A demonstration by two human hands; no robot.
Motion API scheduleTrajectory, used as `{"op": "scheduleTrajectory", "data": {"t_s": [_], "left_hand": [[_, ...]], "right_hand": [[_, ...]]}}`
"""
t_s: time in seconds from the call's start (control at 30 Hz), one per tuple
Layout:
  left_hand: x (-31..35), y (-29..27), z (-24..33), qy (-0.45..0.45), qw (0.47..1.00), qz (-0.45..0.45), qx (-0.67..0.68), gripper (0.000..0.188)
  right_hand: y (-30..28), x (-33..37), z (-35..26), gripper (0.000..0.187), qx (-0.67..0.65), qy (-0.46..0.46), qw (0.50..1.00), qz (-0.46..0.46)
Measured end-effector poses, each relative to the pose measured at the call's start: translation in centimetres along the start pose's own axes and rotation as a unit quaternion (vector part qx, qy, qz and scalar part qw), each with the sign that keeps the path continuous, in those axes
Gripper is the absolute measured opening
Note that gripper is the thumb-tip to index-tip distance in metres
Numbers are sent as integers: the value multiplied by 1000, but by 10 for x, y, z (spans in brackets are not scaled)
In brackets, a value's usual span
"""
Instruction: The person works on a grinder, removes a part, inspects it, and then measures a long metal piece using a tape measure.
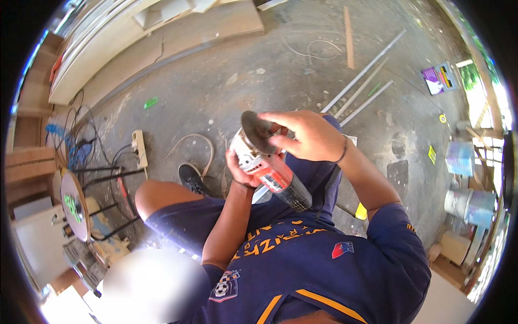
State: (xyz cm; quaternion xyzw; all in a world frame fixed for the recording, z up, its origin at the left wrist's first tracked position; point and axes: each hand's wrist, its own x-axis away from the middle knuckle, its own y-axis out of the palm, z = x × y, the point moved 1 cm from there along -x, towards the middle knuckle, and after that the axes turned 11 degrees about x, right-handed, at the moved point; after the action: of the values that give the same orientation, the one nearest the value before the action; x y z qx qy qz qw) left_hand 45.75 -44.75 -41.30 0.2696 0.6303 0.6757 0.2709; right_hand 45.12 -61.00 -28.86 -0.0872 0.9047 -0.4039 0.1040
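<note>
Angle grinder [276, 178] sits in left hand [240, 169], contents of white bucket [456, 203] hidden.

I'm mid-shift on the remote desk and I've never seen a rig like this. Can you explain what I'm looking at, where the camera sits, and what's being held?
There's no robot here: these are a person's bare hands. The camera is worn on their head and looks down, so their left is picture left. Its fisheye lens bends straight edges toward the rim.

The left hand supports a red, white and black angle grinder near its head. The right hand has its fingers at the dark disc; I can't tell whether they grip it.

On the grey floor lie long pale bars, a wooden strip and a small green piece. A pale power strip is at the left.
</note>
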Motion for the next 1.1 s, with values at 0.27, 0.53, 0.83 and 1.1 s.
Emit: {"op": "scheduleTrajectory", "data": {"t_s": [0.27,0.53,0.83,1.1], "left_hand": [[3,6,-6,-61,997,-40,-17,82],[-5,16,-16,-28,999,-30,-16,68],[1,17,-11,-37,999,-8,-7,64],[1,6,-12,-72,995,-41,58,66]], "right_hand": [[-1,4,5,23,-89,53,994,-38],[-10,8,11,22,-69,70,994,-44],[-4,2,15,29,-55,46,994,-81],[-6,-10,17,31,184,-226,956,-12]]}}
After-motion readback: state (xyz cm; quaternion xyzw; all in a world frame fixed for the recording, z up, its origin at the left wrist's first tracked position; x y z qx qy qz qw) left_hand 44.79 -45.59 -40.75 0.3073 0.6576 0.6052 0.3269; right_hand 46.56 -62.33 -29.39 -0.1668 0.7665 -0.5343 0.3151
